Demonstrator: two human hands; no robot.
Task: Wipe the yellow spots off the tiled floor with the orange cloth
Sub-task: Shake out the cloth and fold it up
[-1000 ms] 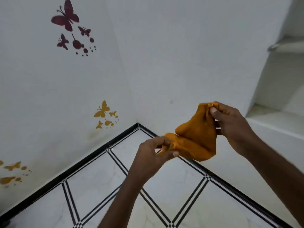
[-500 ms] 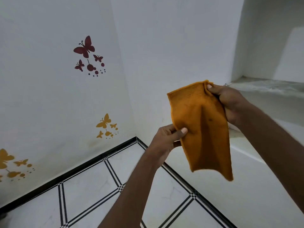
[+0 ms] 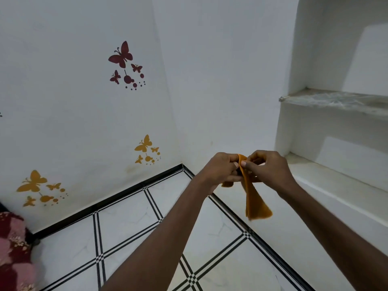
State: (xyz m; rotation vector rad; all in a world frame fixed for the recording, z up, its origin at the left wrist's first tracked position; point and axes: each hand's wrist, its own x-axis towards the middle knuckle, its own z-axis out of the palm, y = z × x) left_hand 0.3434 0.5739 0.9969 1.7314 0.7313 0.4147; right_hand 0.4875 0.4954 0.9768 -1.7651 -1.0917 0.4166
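Observation:
The orange cloth [image 3: 255, 203] hangs folded in half in the air in front of the room's corner. My left hand [image 3: 218, 171] and my right hand [image 3: 269, 171] meet at its top edge, each pinching the fabric between thumb and fingers. The folded cloth drops down and to the right below my hands. Under them lies the white tiled floor [image 3: 130, 219] with black line borders. No yellow spots show on the visible tiles.
White walls meet in a corner behind my hands, with maroon butterfly stickers [image 3: 123, 64] and yellow butterfly stickers [image 3: 146, 149] on the left wall. Built-in white shelves [image 3: 336, 101] stand at the right. A maroon and pink fabric item [image 3: 12, 253] lies at the lower left.
The cloth was held spread wide by two corners; now my hands have come together and the cloth is folded in half, hanging narrow. The view has tilted down a little.

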